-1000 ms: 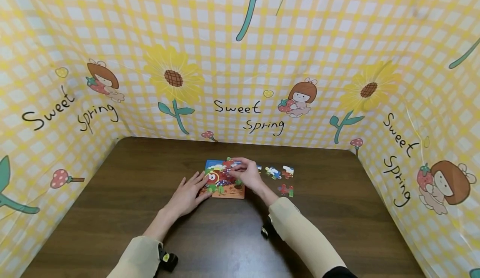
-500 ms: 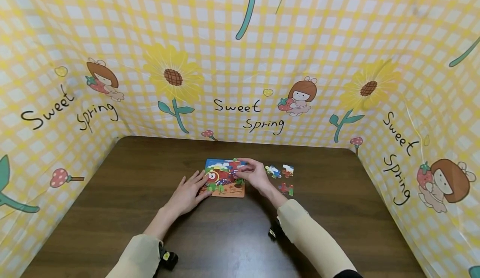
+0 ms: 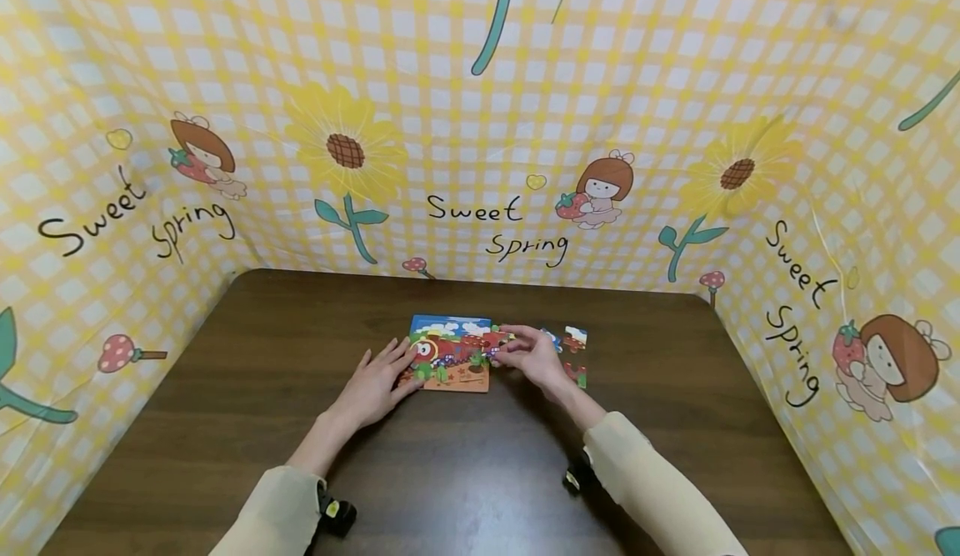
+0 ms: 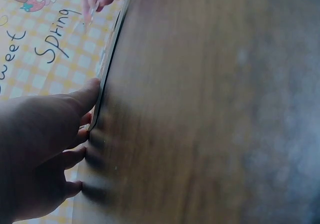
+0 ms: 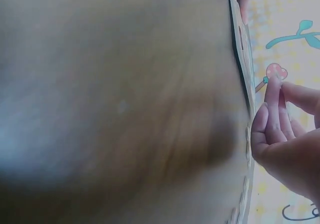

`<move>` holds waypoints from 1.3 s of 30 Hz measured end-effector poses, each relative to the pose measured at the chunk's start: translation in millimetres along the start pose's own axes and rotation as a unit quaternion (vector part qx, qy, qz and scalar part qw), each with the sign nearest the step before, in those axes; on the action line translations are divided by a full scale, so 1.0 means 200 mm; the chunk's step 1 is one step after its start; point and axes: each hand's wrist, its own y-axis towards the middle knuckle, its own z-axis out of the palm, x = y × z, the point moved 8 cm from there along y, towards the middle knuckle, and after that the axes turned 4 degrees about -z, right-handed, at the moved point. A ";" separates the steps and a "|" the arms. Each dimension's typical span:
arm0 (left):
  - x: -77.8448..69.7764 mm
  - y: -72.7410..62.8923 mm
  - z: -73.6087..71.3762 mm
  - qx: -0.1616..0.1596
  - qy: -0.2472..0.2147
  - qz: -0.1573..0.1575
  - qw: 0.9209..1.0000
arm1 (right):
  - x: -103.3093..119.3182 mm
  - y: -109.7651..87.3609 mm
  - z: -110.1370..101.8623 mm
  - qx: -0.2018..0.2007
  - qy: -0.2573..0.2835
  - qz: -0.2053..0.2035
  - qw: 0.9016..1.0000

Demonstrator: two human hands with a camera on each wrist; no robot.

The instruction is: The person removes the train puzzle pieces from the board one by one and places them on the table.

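Observation:
A colourful jigsaw puzzle [image 3: 450, 385] lies in its flat board at the middle of the table. On its left edge rests my left hand [image 3: 375, 385], fingers spread and straight; the left wrist view shows this hand [image 4: 55, 139] with its thumb at the board's side. My right hand [image 3: 536, 360] pinches a red and green puzzle piece [image 3: 497, 342] at fingertip level, overlapping the puzzle's right edge in the head view. Seen from the right wrist, that hand [image 5: 285, 129] has thumb and fingers together above the table.
Loose puzzle pieces lie to the right: one with white and red [image 3: 576, 338], another red and green [image 3: 577, 374], and one mostly hidden behind the right hand. A yellow checked cloth [image 3: 480, 139] walls the dark wooden table [image 3: 450, 473] at the back and sides.
My right hand has moved right, from over the puzzle to its right edge, carrying the pinched piece. The cloud area at the puzzle's top is uncovered. My left hand has stayed put.

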 end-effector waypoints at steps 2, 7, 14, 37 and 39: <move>0.00 0.00 0.00 0.000 0.001 -0.001 1.000 | -0.01 -0.02 -0.02 0.000 0.002 0.003 1.000; -0.01 0.00 -0.01 0.004 -0.003 -0.001 1.000 | -0.03 -0.07 -0.08 -0.017 -0.004 0.016 1.000; 0.01 0.01 0.00 0.000 0.002 -0.006 1.000 | -0.04 -0.12 -0.14 -0.057 -0.031 0.024 0.998; 0.00 0.01 0.01 0.001 -0.003 -0.003 1.000 | -0.04 -0.23 -0.30 -0.076 -0.165 -0.001 0.983; 0.00 0.01 0.01 0.004 0.003 -0.001 1.000 | -0.03 -0.22 -0.30 -0.072 -0.180 -0.012 0.981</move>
